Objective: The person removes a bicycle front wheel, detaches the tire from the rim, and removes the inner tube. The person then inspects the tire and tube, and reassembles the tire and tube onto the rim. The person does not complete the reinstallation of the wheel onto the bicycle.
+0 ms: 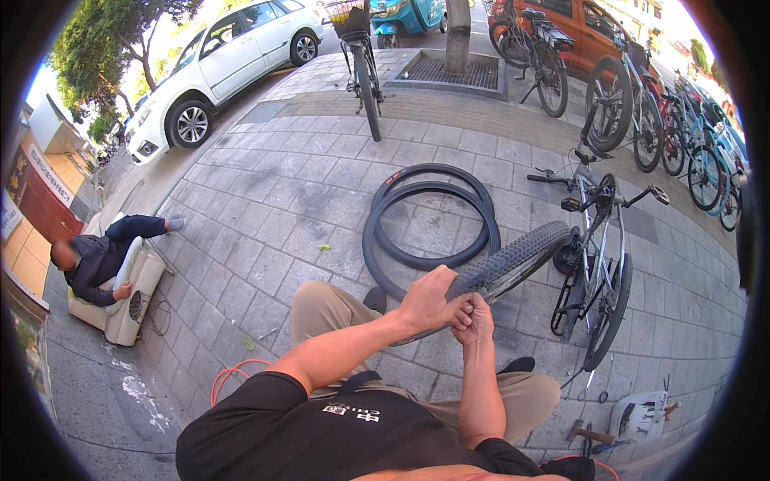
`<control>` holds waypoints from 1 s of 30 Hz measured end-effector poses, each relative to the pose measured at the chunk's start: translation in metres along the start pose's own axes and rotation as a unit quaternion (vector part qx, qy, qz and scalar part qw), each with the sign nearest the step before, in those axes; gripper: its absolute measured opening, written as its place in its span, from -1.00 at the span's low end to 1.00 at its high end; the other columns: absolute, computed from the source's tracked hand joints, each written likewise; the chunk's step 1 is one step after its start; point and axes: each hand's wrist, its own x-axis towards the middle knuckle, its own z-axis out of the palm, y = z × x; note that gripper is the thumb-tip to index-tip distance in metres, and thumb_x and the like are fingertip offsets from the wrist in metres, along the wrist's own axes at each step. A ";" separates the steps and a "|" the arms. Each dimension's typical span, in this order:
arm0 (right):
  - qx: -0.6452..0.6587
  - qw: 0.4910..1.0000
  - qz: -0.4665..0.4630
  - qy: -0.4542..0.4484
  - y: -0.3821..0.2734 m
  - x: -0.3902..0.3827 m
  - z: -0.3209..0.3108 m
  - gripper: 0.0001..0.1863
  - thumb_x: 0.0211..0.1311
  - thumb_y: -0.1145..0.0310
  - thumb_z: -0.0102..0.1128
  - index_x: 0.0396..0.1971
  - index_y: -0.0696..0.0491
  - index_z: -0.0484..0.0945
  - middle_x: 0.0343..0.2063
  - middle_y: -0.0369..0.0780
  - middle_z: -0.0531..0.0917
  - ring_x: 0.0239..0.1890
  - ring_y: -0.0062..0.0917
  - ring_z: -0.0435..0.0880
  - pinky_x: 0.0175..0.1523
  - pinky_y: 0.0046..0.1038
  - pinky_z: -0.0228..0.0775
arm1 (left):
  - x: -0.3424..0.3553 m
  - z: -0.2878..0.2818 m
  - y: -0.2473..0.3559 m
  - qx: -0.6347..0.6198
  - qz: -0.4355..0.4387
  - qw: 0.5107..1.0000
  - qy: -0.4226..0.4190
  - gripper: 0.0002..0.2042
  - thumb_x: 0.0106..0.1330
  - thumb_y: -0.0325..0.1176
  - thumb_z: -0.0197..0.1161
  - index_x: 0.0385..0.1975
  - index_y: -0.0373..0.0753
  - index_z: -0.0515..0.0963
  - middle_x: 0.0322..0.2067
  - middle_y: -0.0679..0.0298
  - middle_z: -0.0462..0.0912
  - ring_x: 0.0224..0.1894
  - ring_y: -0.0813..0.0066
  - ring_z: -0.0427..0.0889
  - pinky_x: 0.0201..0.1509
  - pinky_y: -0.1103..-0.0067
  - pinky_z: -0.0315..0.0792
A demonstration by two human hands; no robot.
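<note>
A knobby black bicycle tyre (pixel 513 260) runs from my lap up to the right. My left hand (pixel 429 301) grips its near end from above. My right hand (pixel 475 319) pinches the same end just below and to the right, the two hands touching. A silver bicycle (pixel 597 256) stands just right of the tyre, leaning on the pavement. On the paving beyond my knees lie two smoother black tyres (pixel 433 220), overlapping.
A person reclines on a pale armchair (pixel 128 297) at the left. Parked bicycles (pixel 642 112) line the back right; another (pixel 362 64) stands at the back centre by a tree trunk (pixel 458 32). A white car (pixel 216 64) is parked back left. A hammer (pixel 589 434) and tool tray (pixel 642 413) lie lower right.
</note>
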 end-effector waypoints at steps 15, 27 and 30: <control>0.005 1.000 0.005 0.010 0.000 0.000 -0.001 -0.74 0.56 0.23 0.12 -0.39 0.00 0.49 -0.66 -0.43 0.40 -0.80 -0.70 0.30 -0.75 -0.57 0.11 | -0.001 -0.002 0.002 0.005 -0.008 1.000 -0.007 -0.57 0.29 -0.20 0.53 -0.08 -0.41 0.54 -0.24 -0.03 0.57 -0.20 -0.16 0.63 -0.18 0.20 0.51; 0.001 0.998 -0.027 -0.061 0.002 0.013 -0.011 -0.60 0.56 0.13 0.13 -0.56 -0.08 0.53 -0.69 -0.39 0.52 -0.80 -0.69 0.37 -0.77 -0.58 0.13 | 0.019 -0.001 0.029 0.123 -0.026 0.991 -0.039 -0.39 0.31 0.06 0.46 0.02 -0.44 0.54 -0.10 -0.06 0.64 0.01 -0.10 0.67 0.02 0.18 0.57; 0.000 0.998 -0.016 -0.069 0.008 0.009 -0.002 -0.60 0.60 0.13 0.07 -0.52 -0.06 0.57 -0.70 -0.37 0.53 -0.79 -0.69 0.38 -0.76 -0.57 0.14 | 0.022 0.006 0.033 0.132 -0.046 0.990 -0.029 -0.39 0.32 0.09 0.45 0.02 -0.43 0.55 -0.10 -0.06 0.64 0.00 -0.10 0.67 0.01 0.18 0.58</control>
